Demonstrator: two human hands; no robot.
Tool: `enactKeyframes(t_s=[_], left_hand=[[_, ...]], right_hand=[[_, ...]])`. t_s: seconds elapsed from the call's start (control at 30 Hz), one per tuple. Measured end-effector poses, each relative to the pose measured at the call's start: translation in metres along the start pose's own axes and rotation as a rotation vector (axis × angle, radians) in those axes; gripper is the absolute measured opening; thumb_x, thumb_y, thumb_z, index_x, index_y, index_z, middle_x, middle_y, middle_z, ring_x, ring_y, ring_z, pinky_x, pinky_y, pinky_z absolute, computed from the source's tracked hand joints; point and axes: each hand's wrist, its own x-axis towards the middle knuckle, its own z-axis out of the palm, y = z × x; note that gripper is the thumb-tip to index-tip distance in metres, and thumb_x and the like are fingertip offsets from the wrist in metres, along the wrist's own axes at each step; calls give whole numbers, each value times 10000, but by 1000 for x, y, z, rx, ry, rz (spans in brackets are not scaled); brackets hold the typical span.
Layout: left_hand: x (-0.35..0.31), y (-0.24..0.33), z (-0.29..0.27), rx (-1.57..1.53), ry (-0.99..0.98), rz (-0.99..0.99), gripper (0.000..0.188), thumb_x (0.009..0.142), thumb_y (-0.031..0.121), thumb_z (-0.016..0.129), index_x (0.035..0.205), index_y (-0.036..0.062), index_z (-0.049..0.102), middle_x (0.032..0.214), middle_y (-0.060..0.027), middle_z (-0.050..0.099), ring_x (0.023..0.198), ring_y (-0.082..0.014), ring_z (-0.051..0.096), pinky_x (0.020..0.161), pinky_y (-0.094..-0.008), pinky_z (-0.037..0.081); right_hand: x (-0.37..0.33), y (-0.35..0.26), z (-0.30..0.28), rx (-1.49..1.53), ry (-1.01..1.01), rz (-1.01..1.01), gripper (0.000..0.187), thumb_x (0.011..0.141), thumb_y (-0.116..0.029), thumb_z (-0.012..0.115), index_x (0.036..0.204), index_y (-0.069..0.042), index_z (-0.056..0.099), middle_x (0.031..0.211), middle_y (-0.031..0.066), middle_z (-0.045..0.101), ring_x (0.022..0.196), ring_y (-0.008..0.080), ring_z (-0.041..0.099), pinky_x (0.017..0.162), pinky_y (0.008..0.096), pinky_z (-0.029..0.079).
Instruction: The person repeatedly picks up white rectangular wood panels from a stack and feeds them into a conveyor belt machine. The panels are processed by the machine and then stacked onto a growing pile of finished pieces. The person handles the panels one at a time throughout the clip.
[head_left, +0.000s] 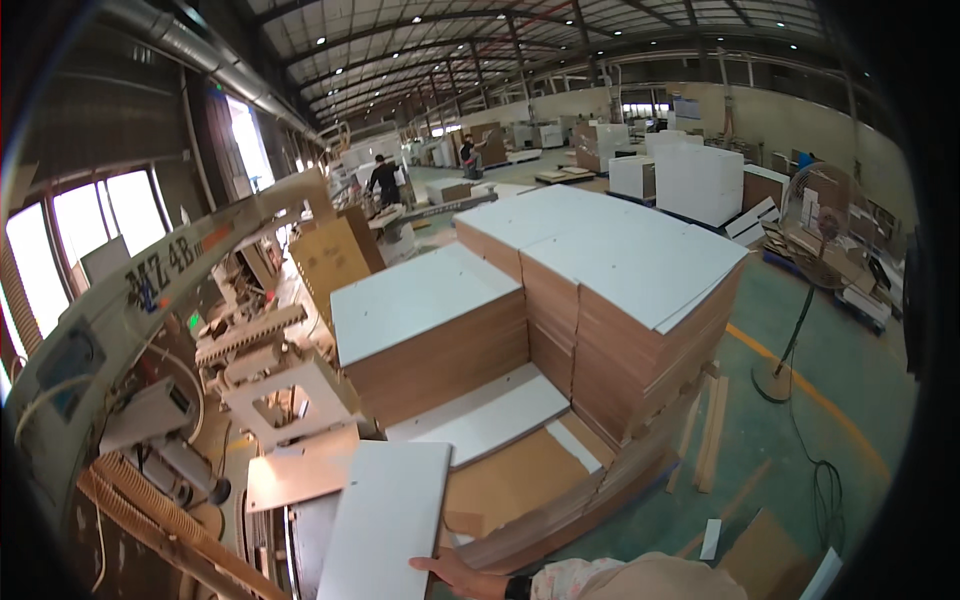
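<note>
At the lower edge, my right hand (460,577) grips the right edge of a long white panel (385,520). Its fingertips lie on the top face, and the rest of the grip is hidden. The panel slants away from me. Its far end is close to a pale wooden board (300,470) and a low pile with a white panel (497,418) on top. No part of my left hand shows.
Tall stacks of white-topped boards (630,245) and a lower stack (425,300) rise ahead. A large machine (150,270) with hoses stands left. At right are a standing fan (828,225), its cable, and wood strips (712,435) on the green floor. Two people are far off.
</note>
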Motion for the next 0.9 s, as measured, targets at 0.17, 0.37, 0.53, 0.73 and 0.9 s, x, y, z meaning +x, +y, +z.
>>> enactKeyframes(t_s=[0.17,0.37,0.53,0.73,0.9], left_hand=[[105,69,94,-306,-365,100,666,825,484,506,1190,-53,354,1136,-247,430,900,-384,547,717,-437,497],[192,214,257,-87,-357,334,522,820,99,576,1280,27,341,766,-117,502,690,-202,492,657,-303,481],[291,257,293,315,-235,700,482,777,75,547,1225,13,381,574,-135,471,538,-296,469,488,-393,410],[360,308,353,-62,-263,596,123,827,194,515,839,80,470,607,-52,474,526,-195,457,461,-312,380],[376,346,387,-380,-276,332,103,838,172,490,780,89,507,679,-14,494,576,-137,472,495,-260,384]], right_hand=[[-9,-91,-27,197,216,10,465,771,-183,625,1140,48,465,1089,115,539,984,221,520,794,346,444],[37,-105,-108,125,539,-241,375,734,-206,661,987,44,541,890,83,587,766,192,544,656,319,451],[93,-90,-171,286,582,-161,433,759,-233,652,1048,52,499,943,116,574,728,211,580,625,308,488],[109,-111,-238,221,142,367,675,787,-519,547,1134,48,432,848,173,618,665,230,621,571,303,527],[162,-87,-285,48,315,217,666,823,-548,455,1196,-1,377,763,145,624,556,214,608,445,289,514]])
